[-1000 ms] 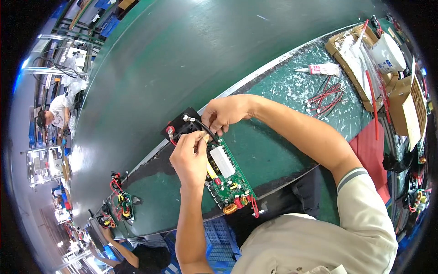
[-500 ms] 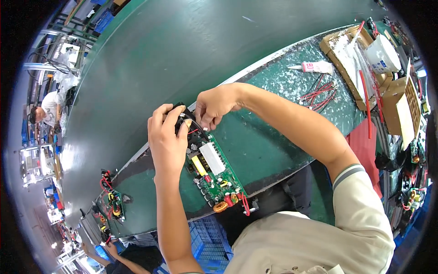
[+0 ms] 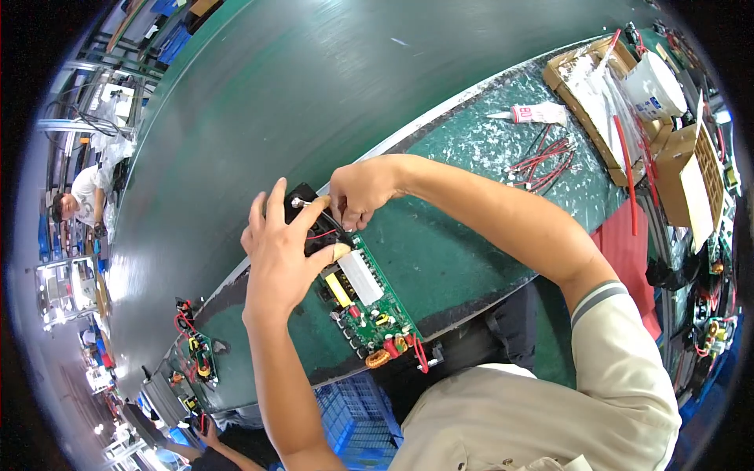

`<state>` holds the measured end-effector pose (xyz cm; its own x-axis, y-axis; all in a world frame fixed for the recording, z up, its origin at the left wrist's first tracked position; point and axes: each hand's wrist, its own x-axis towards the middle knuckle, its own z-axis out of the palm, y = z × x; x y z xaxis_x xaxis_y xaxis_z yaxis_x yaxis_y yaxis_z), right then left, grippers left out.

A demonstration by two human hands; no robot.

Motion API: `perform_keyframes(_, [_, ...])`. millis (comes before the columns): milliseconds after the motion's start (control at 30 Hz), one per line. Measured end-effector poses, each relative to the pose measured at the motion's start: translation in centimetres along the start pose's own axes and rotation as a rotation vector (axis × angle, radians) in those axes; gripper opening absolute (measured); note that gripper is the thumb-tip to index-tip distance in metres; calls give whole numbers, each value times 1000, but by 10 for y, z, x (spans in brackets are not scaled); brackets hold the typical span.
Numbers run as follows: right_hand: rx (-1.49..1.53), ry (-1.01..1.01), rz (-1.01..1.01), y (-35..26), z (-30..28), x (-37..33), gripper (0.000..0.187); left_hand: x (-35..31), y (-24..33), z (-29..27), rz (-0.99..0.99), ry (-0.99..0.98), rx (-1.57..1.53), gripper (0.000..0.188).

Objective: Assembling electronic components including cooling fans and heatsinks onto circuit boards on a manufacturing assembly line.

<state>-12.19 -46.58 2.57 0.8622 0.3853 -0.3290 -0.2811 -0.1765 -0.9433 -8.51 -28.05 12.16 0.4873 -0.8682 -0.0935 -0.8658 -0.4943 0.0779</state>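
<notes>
Since half a second ago, the left hand (image 3: 275, 255) has spread wide, its thumb now lower, beside the white block (image 3: 361, 276); the right hand (image 3: 363, 184) stays bent at the far corner of the board (image 3: 381, 310). That board lies on the bench (image 3: 463, 259), its near end at the edge. Left fingers partly cover the black plate (image 3: 298, 193) at its far end, thumb and forefinger spanning it; whether they press, I cannot tell. Right fingers are drawn together at a white tip (image 3: 348, 229), mostly hidden, so their hold cannot be told.

Largest is a dull green surface (image 3: 330, 94), parted from the bench by a pale strip. The bench top is green, spattered white at right and stained dark along its near edge. Below, a blue crate (image 3: 357, 416) is cut off by the forearm and the lower edge. At right stand a carton (image 3: 695, 173), a shallow box (image 3: 597, 118) with clear plastic and a white bucket (image 3: 656, 86); nearer lie red wires (image 3: 546, 165) and a tube (image 3: 538, 114). Far left, small and indistinct, is a co-worker (image 3: 90, 192) in white.
</notes>
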Motion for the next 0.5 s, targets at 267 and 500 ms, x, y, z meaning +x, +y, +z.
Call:
perform_keyframes(267, [-110, 51, -13, -4, 7, -1, 14, 1, 9, -12, 27, -174, 10, 83])
perform_keyframes(500, [-513, 307, -140, -7, 36, -17, 15, -14, 34, -10, -23, -40, 1, 68])
